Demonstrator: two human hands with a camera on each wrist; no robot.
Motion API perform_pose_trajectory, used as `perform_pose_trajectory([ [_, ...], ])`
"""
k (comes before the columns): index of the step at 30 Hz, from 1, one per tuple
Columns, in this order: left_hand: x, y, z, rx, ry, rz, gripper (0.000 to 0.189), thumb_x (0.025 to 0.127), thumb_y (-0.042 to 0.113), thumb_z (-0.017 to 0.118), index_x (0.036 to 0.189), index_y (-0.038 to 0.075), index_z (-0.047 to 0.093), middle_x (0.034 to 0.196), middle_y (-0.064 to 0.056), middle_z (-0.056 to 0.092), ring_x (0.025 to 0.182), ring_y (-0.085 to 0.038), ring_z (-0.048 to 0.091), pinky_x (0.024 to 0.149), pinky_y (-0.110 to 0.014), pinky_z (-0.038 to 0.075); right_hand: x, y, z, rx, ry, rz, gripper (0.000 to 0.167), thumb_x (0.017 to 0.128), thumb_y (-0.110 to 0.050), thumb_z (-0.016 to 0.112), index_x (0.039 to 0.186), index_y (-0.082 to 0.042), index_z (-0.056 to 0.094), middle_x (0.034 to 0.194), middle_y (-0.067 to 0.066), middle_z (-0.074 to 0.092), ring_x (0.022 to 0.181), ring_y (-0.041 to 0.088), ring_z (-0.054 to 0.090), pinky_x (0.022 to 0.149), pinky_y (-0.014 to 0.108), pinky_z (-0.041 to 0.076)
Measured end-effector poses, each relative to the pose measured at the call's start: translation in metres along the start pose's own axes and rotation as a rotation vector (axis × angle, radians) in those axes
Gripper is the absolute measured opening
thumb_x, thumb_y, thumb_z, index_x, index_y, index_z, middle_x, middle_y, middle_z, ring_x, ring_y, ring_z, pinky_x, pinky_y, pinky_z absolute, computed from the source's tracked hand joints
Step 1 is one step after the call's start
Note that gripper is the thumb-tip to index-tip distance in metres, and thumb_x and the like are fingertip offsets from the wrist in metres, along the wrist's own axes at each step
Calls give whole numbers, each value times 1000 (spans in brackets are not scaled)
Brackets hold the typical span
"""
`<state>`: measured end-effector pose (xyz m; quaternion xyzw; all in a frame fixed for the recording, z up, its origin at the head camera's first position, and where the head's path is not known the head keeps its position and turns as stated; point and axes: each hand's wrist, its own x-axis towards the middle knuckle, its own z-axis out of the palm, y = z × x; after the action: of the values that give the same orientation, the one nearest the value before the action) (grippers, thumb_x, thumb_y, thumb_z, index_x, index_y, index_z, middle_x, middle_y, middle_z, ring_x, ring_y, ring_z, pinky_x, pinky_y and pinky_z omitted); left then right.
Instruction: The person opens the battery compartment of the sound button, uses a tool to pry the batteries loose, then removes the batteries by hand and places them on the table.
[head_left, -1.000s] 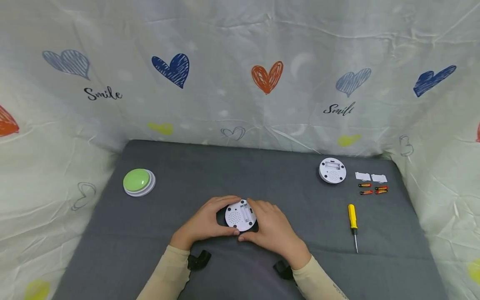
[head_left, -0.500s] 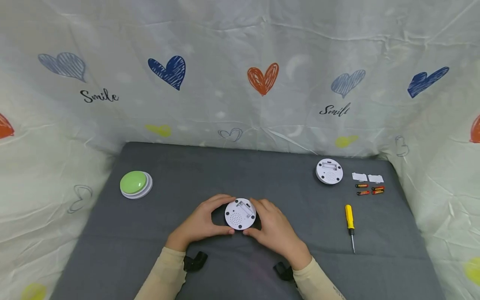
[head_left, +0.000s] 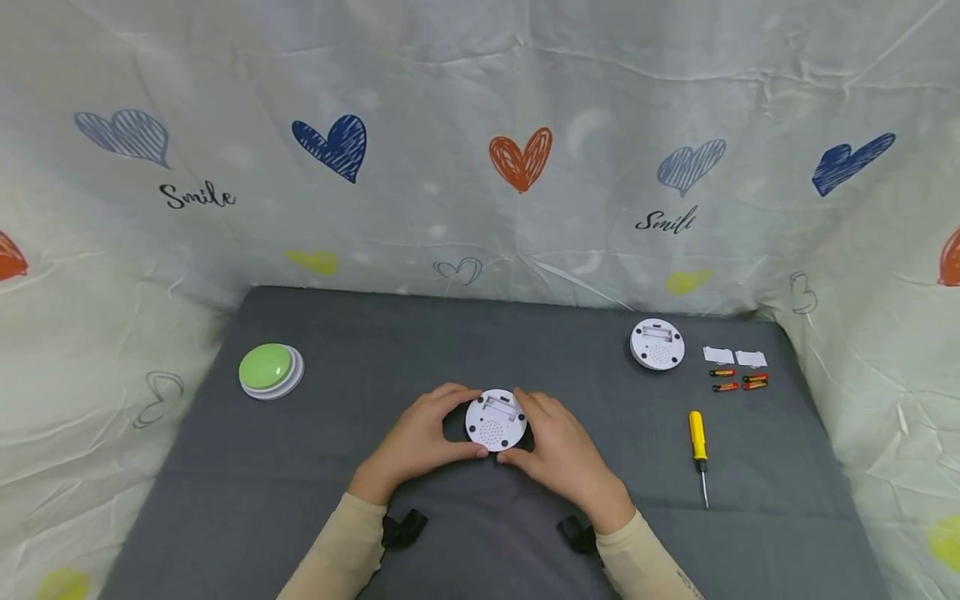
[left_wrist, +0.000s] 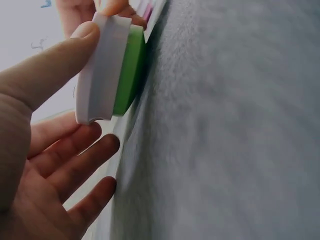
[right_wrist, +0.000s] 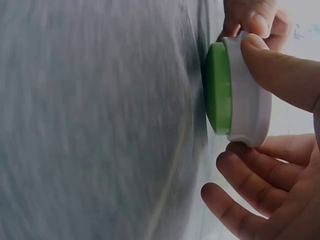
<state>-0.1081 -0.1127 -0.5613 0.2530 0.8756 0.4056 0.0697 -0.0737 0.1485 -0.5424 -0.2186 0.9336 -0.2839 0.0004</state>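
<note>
Between both hands is a round push button (head_left: 496, 421) with a white base and a green dome, turned upside down. Its underside shows small dark feet, a speaker grille and an uncovered battery slot. In the wrist views, the green dome (left_wrist: 131, 70) faces the grey cloth, close over it. My left hand (head_left: 426, 435) grips the base at its left, thumb at the near edge and fingers at the far edge. From the other side my right hand (head_left: 564, 450) holds the rim the same way, its thumb (right_wrist: 280, 70) across the white base.
A second upturned white button base (head_left: 657, 344) lies at the back right. Beside it are two white battery covers (head_left: 718, 356) and several small batteries (head_left: 724, 387). A yellow-handled screwdriver (head_left: 697, 437) lies at right. Another green button (head_left: 268, 368) sits dome-up at far left.
Both hands have turned the push button counterclockwise, so its battery slot has swung from the right side to the far side. Hands and button have shifted slightly right.
</note>
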Motion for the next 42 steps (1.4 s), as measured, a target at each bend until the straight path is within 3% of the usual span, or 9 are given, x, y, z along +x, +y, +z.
perform_pose_trajectory([
  [4,14,10,5,17,-20,-31,79,82,42,100,150,18,67,143,6,65,133,-20,63,111,-50,52,-1,12,-11,23,-3,36,91,84,-33,99,156,3,55,144,18,65,131,35,63,108,53,53],
  [12,54,22,17,76,-47,-11,63,90,32,94,146,14,69,137,1,68,128,-21,66,107,-46,55,-3,47,-33,114,47,150,78,88,-20,96,156,-5,59,133,7,67,109,21,68,92,44,59],
  [17,83,28,28,100,-63,-10,66,90,37,94,146,12,69,133,-1,69,123,-21,67,104,-45,56,-2,63,-39,115,113,191,75,88,-15,95,153,0,61,135,13,68,106,25,70,91,45,59],
  [28,142,40,44,164,-104,-11,69,96,43,88,152,12,64,142,-4,66,128,-23,66,105,-45,56,8,94,-53,103,182,292,75,94,-12,89,158,1,54,139,21,65,107,32,70,89,51,60],
  [36,167,44,57,165,-72,-26,68,99,45,83,155,13,62,142,-7,65,125,-26,67,105,-47,56,17,103,-59,76,213,361,71,100,-11,82,161,3,49,137,25,67,106,35,72,87,53,61],
  [42,176,45,62,167,-50,-13,69,100,46,82,155,11,61,142,-10,66,123,-29,68,105,-49,55,23,107,-59,55,232,398,67,102,-9,77,161,4,48,131,25,70,104,35,73,85,53,60],
])
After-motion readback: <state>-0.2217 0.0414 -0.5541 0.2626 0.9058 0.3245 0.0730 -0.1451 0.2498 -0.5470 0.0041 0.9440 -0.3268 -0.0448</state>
